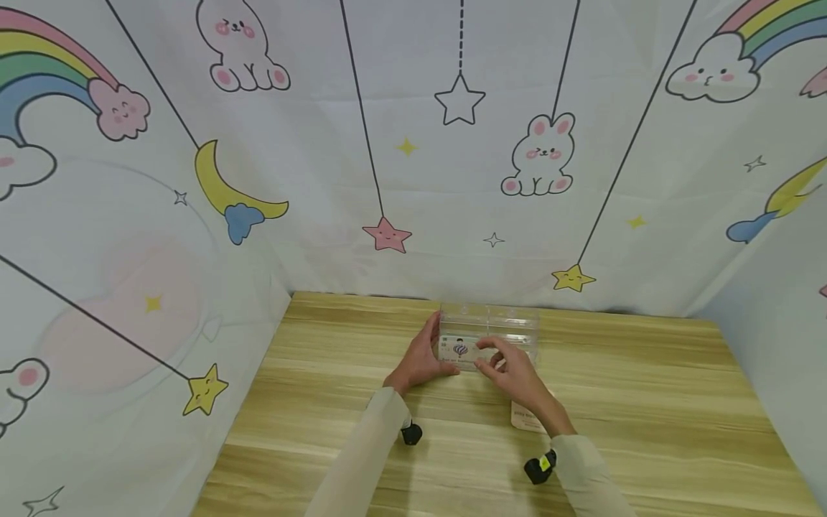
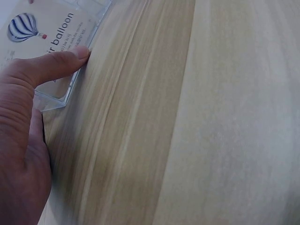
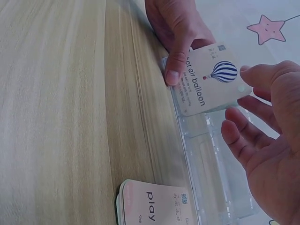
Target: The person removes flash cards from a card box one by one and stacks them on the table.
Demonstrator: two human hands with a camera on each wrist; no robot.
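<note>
A clear plastic box with compartments (image 1: 489,321) stands near the back of the table. My left hand (image 1: 421,360) grips its left end, thumb along the front edge and the other fingers round the side. A pale card with a striped hot air balloon (image 3: 220,84) and English print lies over the box's left front compartment. With thumb and index finger, my right hand (image 3: 276,117) pinches the card's right end; its other fingers are loosely bent over the box. The left thumb (image 2: 65,63) overlaps the card's lower edge in the left wrist view.
A small stack of rounded cards, the top one reading "play" (image 3: 154,204), lies on the wooden table (image 1: 336,345) in front of the box's right end, partly under my right forearm. A white cloth (image 1: 452,179) printed with cartoons hangs behind and beside the table.
</note>
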